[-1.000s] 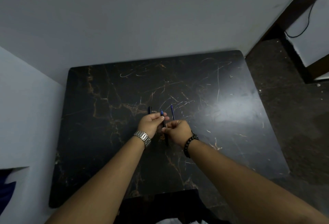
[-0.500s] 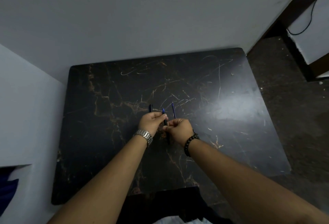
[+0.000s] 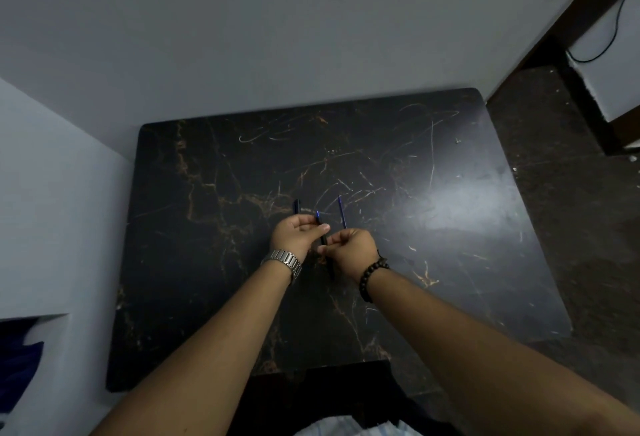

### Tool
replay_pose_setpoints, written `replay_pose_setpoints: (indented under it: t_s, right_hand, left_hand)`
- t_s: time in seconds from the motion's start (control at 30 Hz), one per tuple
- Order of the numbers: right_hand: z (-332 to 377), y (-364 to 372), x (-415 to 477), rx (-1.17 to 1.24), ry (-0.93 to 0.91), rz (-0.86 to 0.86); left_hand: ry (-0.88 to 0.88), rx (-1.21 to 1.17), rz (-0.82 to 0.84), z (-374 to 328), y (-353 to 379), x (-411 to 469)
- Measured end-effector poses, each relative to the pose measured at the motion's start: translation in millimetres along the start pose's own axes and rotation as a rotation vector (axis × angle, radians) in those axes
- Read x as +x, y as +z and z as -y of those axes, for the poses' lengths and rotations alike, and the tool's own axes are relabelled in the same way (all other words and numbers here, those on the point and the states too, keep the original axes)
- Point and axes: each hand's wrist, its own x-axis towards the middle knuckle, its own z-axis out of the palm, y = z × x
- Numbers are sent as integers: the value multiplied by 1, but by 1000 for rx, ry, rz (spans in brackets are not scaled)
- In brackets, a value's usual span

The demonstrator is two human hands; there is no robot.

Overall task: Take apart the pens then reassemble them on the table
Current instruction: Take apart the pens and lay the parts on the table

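Note:
Over the middle of the black marble table (image 3: 214, 262), my left hand (image 3: 298, 234) and my right hand (image 3: 351, 249) both grip one dark pen (image 3: 322, 240) that runs between them, its blue tip pointing away from me. My left thumb and fingers pinch its upper part; my right fingers pinch the part just below, and the pen's lower end sticks out under my right hand. A thin blue refill (image 3: 342, 211) lies on the table just beyond my right hand. A short dark pen piece (image 3: 296, 206) lies beyond my left hand.
The table stands in a corner, with a grey wall (image 3: 311, 37) behind and a white wall (image 3: 52, 210) at its left. Dark floor (image 3: 571, 210) lies to the right. A dark chair edge (image 3: 322, 387) sits at the table's near side.
Both hands stay closed on the pen in nearly the same spot; my left thumb has slid slightly along the barrel. The pieces on the table have not moved.

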Motion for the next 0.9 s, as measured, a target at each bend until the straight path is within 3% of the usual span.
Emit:
replay_pose_setpoints:
  t_s: [0.1,0.3,0.6,0.9]
  right_hand:
    - [4,2,-1,0,-2,-2]
    - [-1,3,3,-3,-3,-43]
    - [-2,0,1,-58,23,-26]
    - [-12,-6,2,-190,25,44]
  left_hand:
    - [3,-10,-19,-2,1,4]
    - [-57,-119,125,-4,-3,5]
    - [28,-46,-122,-3,0,7]
    - [-142,-373,-258,-19,-27,25]
